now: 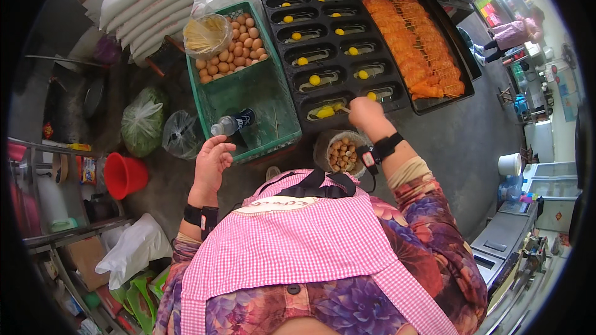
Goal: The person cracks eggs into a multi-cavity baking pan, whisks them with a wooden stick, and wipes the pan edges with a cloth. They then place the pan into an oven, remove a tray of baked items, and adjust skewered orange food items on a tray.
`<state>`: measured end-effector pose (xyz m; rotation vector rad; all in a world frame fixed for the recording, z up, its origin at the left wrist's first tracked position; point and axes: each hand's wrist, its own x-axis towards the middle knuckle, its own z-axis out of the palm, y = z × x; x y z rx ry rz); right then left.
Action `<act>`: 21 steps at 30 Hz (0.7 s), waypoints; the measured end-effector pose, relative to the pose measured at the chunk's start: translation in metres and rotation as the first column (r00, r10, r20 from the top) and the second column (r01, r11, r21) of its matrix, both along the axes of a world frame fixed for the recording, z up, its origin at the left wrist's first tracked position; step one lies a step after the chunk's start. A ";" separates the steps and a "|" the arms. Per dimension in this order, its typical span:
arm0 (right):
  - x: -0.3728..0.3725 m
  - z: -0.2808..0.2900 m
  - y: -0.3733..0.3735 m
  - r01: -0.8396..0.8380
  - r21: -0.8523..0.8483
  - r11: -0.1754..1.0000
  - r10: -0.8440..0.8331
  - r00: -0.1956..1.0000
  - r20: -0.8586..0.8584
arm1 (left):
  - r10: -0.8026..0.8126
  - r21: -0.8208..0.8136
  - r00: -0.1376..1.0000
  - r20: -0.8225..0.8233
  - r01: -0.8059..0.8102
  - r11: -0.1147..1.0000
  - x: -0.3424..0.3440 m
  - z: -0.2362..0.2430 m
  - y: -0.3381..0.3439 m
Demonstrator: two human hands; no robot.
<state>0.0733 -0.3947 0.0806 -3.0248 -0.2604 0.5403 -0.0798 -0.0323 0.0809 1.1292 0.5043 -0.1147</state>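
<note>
My right hand (366, 113) is closed on a thin pale stick (341, 107), whose tip reaches into the nearest left well of a black tray (279, 49). The yolk (325, 111) there looks stretched out of round. Each oval well carries a raw cracked egg, most with a round whole yolk. My left hand (213, 161) hangs with loosely bent fingers apart, holding nothing, just in front of a green crate (290, 111). A clear bottle with a dark label (232, 123) lies in the crate's near part, close to those fingers. Brown eggs (239, 53) fill its far part.
A bag of thin sticks (207, 34) rests on the eggs. Below the black tray stands a container of eggshells (343, 154). Skewered orange-red food (413, 49) covers another tray at right. A red bucket (126, 175), filled bags and stacked sacks (149, 0) are at left.
</note>
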 end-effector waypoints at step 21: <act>-0.012 0.004 0.021 -0.056 0.049 0.997 0.057 0.998 -0.018 | -0.062 -0.045 0.998 -0.004 0.062 0.997 0.037 0.000 0.041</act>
